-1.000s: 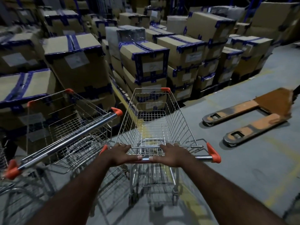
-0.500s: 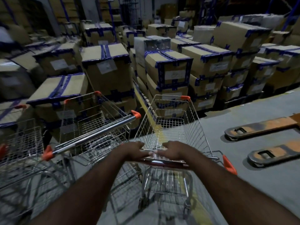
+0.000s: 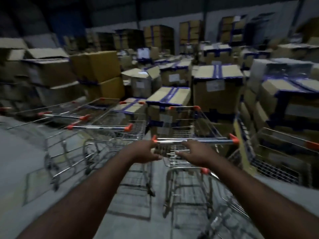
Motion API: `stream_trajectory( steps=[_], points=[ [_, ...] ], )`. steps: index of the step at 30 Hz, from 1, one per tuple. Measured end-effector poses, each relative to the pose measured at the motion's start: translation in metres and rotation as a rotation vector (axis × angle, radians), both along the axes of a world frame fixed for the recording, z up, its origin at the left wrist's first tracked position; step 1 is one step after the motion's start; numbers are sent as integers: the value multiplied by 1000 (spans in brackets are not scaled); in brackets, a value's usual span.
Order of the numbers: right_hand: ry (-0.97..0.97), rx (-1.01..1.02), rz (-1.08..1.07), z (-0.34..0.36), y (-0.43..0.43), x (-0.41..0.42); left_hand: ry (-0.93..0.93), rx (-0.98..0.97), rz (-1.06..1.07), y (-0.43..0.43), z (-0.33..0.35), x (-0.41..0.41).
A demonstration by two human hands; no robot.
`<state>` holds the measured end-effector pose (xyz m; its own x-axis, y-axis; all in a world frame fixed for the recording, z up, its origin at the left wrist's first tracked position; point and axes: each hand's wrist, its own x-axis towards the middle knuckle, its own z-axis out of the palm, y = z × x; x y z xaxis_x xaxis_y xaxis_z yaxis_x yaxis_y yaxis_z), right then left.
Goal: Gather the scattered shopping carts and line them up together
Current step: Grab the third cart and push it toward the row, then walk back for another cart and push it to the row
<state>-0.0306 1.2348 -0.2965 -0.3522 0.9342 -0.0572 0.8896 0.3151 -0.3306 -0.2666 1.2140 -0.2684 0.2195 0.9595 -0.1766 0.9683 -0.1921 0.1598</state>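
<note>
Wire cart (image 3: pixel 203 140) now beside chrome-handled row (image 3: pixel 100 127)

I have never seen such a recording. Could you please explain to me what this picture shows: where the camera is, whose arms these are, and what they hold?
There is no machine: a person works with bare hands. One wide-angle camera sits on the person's head and looks forward and down, so the arms are the person's own. The left hand and right hand reach the handle bar of a wire shopping cart. The picture is blurred, so I cannot tell whether the fingers close around the bar. A neighbour cart stands to its left, more carts beyond that, another cart at the right edge. All stand on a grey floor, facing stacked cardboard boxes with blue tape.
</note>
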Motion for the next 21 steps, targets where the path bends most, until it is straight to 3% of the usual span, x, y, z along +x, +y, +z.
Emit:
stream_trajectory(
  steps=[8,21],
  points=[
    [-60,203,281,66,-20,-168,-35,152,318,-67,57,-169],
    [72,238,505,93,-93,-482,46,234,438,-184,79,-433]
  ],
)
